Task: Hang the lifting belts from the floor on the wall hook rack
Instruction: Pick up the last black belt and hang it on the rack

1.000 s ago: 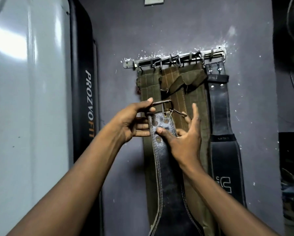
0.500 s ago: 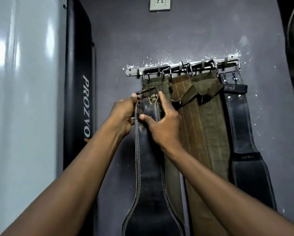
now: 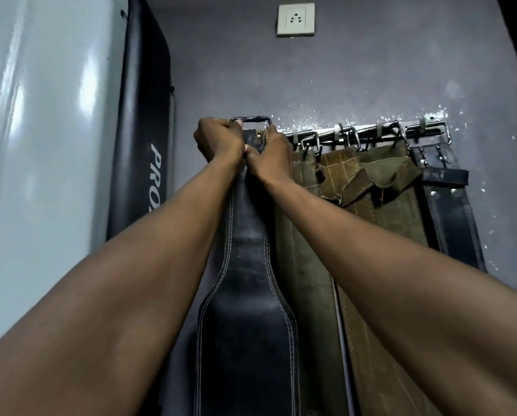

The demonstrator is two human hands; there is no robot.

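Green belts (image 3: 371, 187) beside held black belt (image 3: 245, 325)

Black stitched leather belt (image 3: 245, 310) hanging upright, metal buckle (image 3: 251, 120) raised at the wall hook rack's (image 3: 371, 132) left end, olive canvas belts (image 3: 326, 235) and another black belt (image 3: 452, 217) hung alongside

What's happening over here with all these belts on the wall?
A person is hanging up a black leather lifting belt. Both hands, the left hand and the right hand, grip its top end and hold the metal buckle up at the left end of the wall hook rack. Whether it has caught a hook is hidden. Olive canvas belts and another black belt already hang there.
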